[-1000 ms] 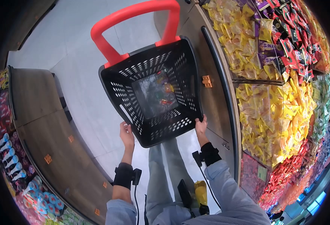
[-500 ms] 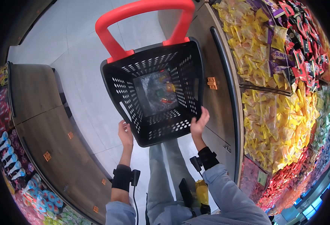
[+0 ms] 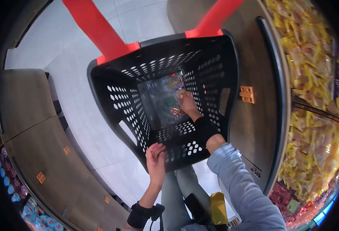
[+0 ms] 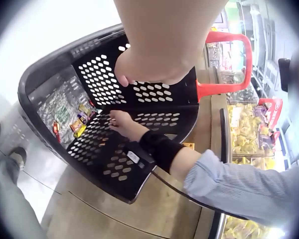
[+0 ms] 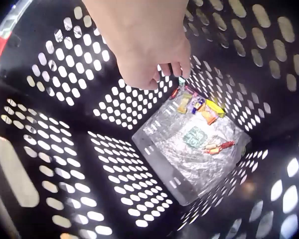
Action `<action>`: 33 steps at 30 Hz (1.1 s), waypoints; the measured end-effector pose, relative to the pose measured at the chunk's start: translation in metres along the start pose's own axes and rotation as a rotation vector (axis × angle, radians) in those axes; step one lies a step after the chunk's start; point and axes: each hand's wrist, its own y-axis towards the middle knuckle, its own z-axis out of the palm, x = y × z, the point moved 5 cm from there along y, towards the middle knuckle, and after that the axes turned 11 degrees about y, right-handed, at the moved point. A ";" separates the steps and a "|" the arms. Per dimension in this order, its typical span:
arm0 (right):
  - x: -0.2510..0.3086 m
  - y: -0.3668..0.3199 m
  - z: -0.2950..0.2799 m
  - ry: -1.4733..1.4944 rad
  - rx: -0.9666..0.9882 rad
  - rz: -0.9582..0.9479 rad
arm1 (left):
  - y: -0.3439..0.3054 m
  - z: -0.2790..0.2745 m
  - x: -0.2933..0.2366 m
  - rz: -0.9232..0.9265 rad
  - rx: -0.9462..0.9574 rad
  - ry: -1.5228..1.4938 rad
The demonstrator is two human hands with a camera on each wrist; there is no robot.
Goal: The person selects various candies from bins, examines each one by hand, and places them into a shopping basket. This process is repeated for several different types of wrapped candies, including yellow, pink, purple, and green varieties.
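A deep black shopping basket (image 3: 94, 82) with punched-hole walls and a red handle (image 3: 94, 30) stands below me. My right hand (image 3: 187, 103) reaches down inside it, beside the right wall. In the right wrist view its fingers hang loosely bent with nothing between them, above the small wrapped sweets. Those include a yellow and orange packet (image 5: 210, 112) and a red twist-wrapped sweet (image 5: 220, 147), lying on a clear plastic bag (image 5: 164, 132) at the bottom. My left hand (image 3: 156, 159) hovers at the near rim, fingers loosely curled around nothing.
Wooden cabinets flank the basket, one on the left (image 3: 34, 131) and one on the right (image 3: 254, 127). Bins of yellow-wrapped sweets (image 3: 312, 150) top the right one. Grey floor tiles (image 3: 81, 100) run between, and a yellow packet (image 3: 218, 208) sits at my waist.
My right hand has left the basket's right near corner and gone down inside. My left hand has moved rightward along the near rim. The basket appears larger and closer.
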 end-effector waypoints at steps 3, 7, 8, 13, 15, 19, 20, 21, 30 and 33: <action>-0.022 0.037 0.020 -0.051 -0.013 0.021 | 0.012 -0.001 0.007 0.030 0.011 -0.006; -0.044 0.079 0.043 -0.173 -0.052 -0.122 | 0.020 -0.004 0.017 -0.004 0.051 -0.059; -0.050 0.089 0.049 -0.191 -0.021 -0.109 | 0.020 -0.003 0.018 0.005 0.080 -0.033; -0.054 0.126 0.068 -0.294 0.041 -0.096 | 0.021 -0.011 0.019 0.065 0.208 0.056; -0.058 0.142 0.080 -0.345 0.033 -0.105 | 0.023 -0.014 0.020 0.083 0.219 0.055; -0.052 0.160 0.075 -0.378 -0.105 -0.244 | 0.027 -0.013 0.026 0.106 0.254 0.063; -0.058 0.167 0.080 -0.390 -0.106 -0.233 | 0.028 -0.013 0.028 0.141 0.273 0.069; -0.066 0.179 0.084 -0.404 -0.108 -0.221 | 0.029 -0.012 0.026 0.150 0.317 0.075; -0.075 0.192 0.106 -0.749 -0.170 -0.198 | 0.042 -0.009 0.032 0.103 0.382 0.090; -0.074 0.190 0.110 -0.740 -0.185 -0.241 | 0.045 -0.010 0.034 0.101 0.368 0.082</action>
